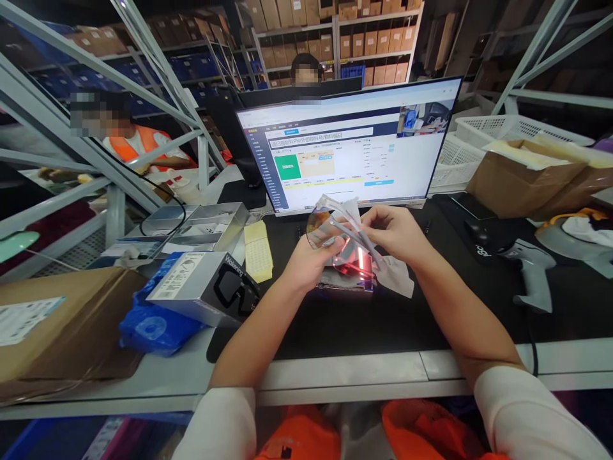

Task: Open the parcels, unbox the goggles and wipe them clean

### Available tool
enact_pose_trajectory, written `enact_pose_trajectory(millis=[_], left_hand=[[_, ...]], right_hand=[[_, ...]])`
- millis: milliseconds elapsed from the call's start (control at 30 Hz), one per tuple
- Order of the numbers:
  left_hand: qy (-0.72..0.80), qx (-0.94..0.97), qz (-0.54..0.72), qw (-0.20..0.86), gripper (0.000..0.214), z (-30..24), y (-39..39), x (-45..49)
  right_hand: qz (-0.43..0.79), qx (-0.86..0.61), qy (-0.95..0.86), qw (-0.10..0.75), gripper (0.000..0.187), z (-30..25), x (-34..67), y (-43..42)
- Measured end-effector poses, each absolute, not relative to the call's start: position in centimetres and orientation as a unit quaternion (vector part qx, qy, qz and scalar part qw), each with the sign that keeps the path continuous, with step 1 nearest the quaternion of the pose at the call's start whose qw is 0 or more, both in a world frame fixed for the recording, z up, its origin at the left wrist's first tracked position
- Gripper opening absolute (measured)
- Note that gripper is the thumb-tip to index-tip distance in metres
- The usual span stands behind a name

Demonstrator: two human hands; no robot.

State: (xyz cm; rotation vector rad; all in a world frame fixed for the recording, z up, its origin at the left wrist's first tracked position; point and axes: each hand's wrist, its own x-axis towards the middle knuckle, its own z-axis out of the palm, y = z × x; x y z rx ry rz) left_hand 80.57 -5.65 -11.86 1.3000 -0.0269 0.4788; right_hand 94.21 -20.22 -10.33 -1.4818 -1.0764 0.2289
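A pair of glasses [317, 229] with large tinted lenses and a pale, see-through frame is held above the black desk mat [306, 332]. My left hand [311, 259] is closed on the near left side of the glasses, thumb on top. My right hand [397, 233] pinches the temple arm area, its fingertips partly hidden. Thin white wrapping [397, 278] hangs below my right hand. Under the glasses shows a shiny, red-reflecting surface [354, 262]; whether it is the other lens or a separate thing, I cannot tell.
Left of my arms lie a silver box with glasses printed on it [191, 281], a blue plastic bag [160, 329], yellow labels [258, 252] and a cardboard box [71, 326]. A monitor [345, 153] stands ahead. Rightward are a scanner [534, 275] and mouse [476, 230]. Two people sit beyond.
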Motion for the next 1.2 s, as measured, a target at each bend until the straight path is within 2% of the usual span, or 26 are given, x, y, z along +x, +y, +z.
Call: enact_pose_trajectory(millis=[100,300,400,500,567,767,933,1067,1200], left_hand=[[-0.010,0.605,0.215,0.767,0.038,-12.5,-5.3,80.9],[-0.008,0.592,0.194,0.782,0.037,-12.3,-5.3,80.9],[0.005,0.541,0.203,0.816,0.043,-12.0,-5.1,81.1],[-0.010,0.501,0.219,0.837,0.047,-12.2,-4.4,81.3],[-0.027,0.492,0.221,0.842,0.047,-12.6,-4.1,81.5],[-0.082,0.521,0.161,0.834,0.045,-13.7,-3.7,81.6],[-0.111,0.521,0.098,0.840,0.051,-13.9,-3.9,81.5],[-0.064,0.497,0.150,0.852,0.046,-13.4,-4.7,81.3],[0.005,0.487,0.200,0.850,0.049,-12.9,-5.5,81.2]], right_hand=[[0.158,-0.621,-0.479,0.600,0.030,-10.4,94.8,-19.9],[0.189,-0.618,-0.478,0.595,0.029,-10.3,94.8,-19.6],[0.228,-0.565,-0.459,0.647,0.035,-10.4,95.2,-19.6],[0.209,-0.511,-0.429,0.715,0.037,-10.4,95.9,-19.9],[0.198,-0.504,-0.422,0.727,0.036,-10.2,96.3,-20.3],[0.222,-0.547,-0.472,0.655,0.034,-9.3,95.7,-21.9],[0.157,-0.589,-0.528,0.591,0.029,-8.7,94.0,-23.3],[0.127,-0.606,-0.519,0.589,0.029,-8.5,93.7,-23.6],[0.110,-0.629,-0.487,0.595,0.030,-8.6,94.5,-23.3]])
